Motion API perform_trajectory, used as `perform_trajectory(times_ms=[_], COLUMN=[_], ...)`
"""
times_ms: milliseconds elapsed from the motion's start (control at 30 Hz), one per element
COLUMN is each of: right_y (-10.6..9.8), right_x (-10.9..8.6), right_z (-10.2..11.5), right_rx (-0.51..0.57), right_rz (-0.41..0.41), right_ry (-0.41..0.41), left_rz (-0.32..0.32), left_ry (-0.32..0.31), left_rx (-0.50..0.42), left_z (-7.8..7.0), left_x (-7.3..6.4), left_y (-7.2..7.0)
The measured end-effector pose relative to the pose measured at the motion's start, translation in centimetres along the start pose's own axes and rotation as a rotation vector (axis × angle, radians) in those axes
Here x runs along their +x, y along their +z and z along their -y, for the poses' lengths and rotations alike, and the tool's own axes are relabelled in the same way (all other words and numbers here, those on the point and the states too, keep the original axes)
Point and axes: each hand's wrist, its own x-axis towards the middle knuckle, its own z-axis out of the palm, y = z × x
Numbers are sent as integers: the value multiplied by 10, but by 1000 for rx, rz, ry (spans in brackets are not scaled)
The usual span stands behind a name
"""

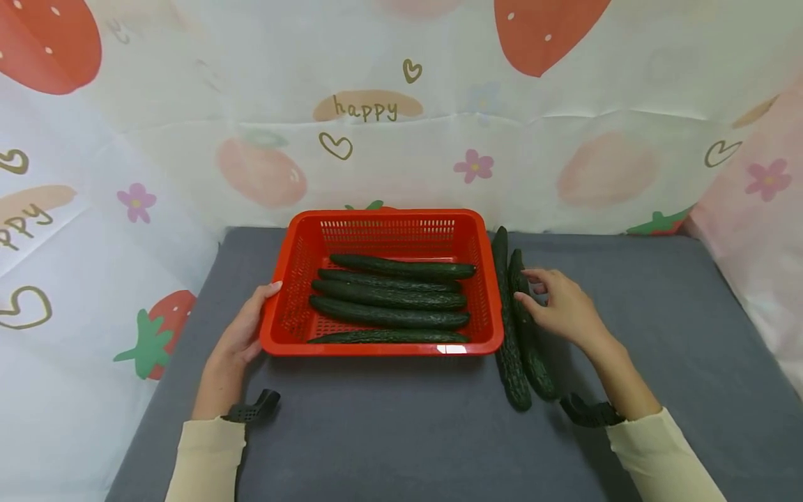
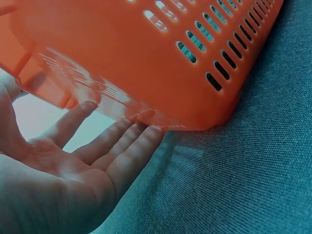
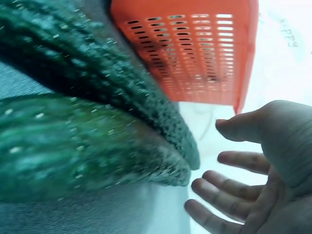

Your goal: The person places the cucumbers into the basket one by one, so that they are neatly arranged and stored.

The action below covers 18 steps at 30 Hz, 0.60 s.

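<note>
A red plastic basket (image 1: 383, 351) holds several dark green cucumbers (image 1: 389, 295) lying side by side. My left hand (image 1: 241, 331) grips its left side, thumb over the rim and fingers (image 2: 139, 151) against the outer wall. Two more cucumbers lie lengthwise just right of the basket: an inner cucumber (image 1: 511, 335) along its wall and an outer cucumber (image 1: 532, 341) beside that one. At the far half of the outer cucumber, my right hand (image 1: 564, 303) has thumb and fingers spread; in the right wrist view they stand apart from its tip.
A grey cloth (image 1: 376, 432) covers the table. Behind it hangs a white curtain (image 1: 389, 167) with strawberry and flower prints, which also runs along the left and right sides. Each wrist wears a black camera mount (image 1: 254, 406).
</note>
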Motion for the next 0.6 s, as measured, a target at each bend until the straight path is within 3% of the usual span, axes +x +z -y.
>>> perform_trajectory(times_ms=[267, 600], right_y=[13, 19], right_x=[-2, -7], right_z=[-16, -25], right_rx=[-12, 15], right_rz=[120, 137], right_ry=[29, 49], left_rz=[-12, -20], left_ry=[2, -6], left_rx=[22, 14], left_z=[-1, -2], left_x=[-1, -1], left_y=[1, 2])
